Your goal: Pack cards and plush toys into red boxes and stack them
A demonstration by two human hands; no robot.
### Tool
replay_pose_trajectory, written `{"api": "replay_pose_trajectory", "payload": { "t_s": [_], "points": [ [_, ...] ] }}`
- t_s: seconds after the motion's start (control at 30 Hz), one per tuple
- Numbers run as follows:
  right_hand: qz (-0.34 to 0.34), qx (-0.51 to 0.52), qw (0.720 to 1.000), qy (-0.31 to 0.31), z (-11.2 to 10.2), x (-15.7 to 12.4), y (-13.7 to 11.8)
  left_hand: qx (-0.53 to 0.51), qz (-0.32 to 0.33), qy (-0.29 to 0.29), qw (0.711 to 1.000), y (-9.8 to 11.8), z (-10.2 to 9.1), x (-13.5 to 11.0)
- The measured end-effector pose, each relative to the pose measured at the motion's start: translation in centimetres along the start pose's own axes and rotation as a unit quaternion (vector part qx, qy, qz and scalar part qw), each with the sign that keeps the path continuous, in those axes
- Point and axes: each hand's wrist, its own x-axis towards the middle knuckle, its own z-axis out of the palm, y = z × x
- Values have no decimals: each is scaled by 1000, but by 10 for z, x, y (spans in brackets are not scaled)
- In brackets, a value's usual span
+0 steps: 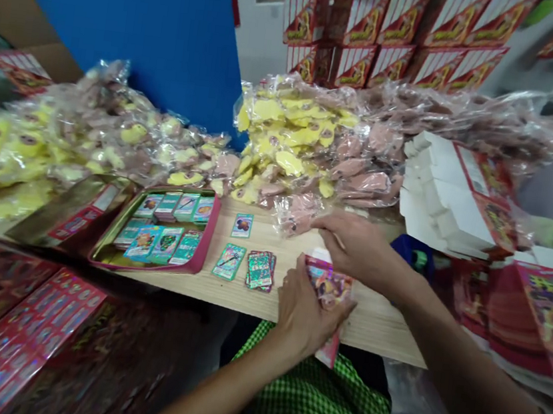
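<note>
Pink foil packet [331, 287] sits in my left hand [306, 315] over the near edge of the wooden tabletop [373, 320], its lower end poking out below my grip. My left fingers [339, 309] are clamped around it. My right hand [357, 247] hovers just above the packet, its fingers [328, 221] stretched out and loosely together, closed on nothing I can make out, close beside a clear bag of pink pieces [296, 213].

To my left on the tabletop lie a single trading card [242, 226], another card [229, 261] and a small stack of cards [260, 270]. Beyond them, a pink-rimmed tin [208, 239] holds more cards in rows. Heaped bags of yellow and pink pieces [289, 141] line the far side, and white-and-red folded cartons [455, 188] sit to the right.

The slick foil could slide out of my left fingers if my grip eases. A careless sweep of my hands could scatter the loose cards, and a snag on the clear bag could drag it from the heap.
</note>
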Motion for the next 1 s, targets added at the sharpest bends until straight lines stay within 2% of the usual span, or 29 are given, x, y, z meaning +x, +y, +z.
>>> {"api": "replay_pose_trajectory", "payload": {
  "t_s": [0.1, 0.17, 0.23, 0.33, 0.4, 0.5, 0.63, 0.73, 0.8, 0.9, 1.0],
  "points": [
    [-25, -103, 983, -147, 20, 44, -41, 70, 28, -5, 997, -1, -3, 14],
    [-40, -126, 965, -225, 37, 58, -62, 134, 76, 12, 988, -17, -23, 17],
    [-61, -125, 956, -256, 58, 58, -75, 211, 83, 37, 973, -44, -54, 17],
    [-90, -134, 955, -251, 92, 39, -84, 286, 23, 89, 954, -87, -99, 20],
    [-91, -152, 958, -227, 115, 23, -89, 308, 8, 108, 945, -106, -117, 24],
    [-59, -184, 961, -196, 144, 6, -97, 333, 26, 90, 938, -119, -122, 31],
    [-13, -201, 966, -162, 171, -2, -104, 361, 36, 63, 930, -121, -112, 39],
    [-16, -190, 970, -150, 177, -2, -104, 380, 33, 50, 923, -119, -107, 40],
    [-26, -182, 970, -157, 174, 0, -102, 390, 33, 33, 920, -117, -109, 39],
    [-45, -162, 968, -186, 160, 4, -95, 400, 28, 4, 916, -111, -118, 39],
    [-76, -126, 967, -209, 141, 9, -84, 400, 20, -25, 916, -107, -136, 44]
  ]
}}
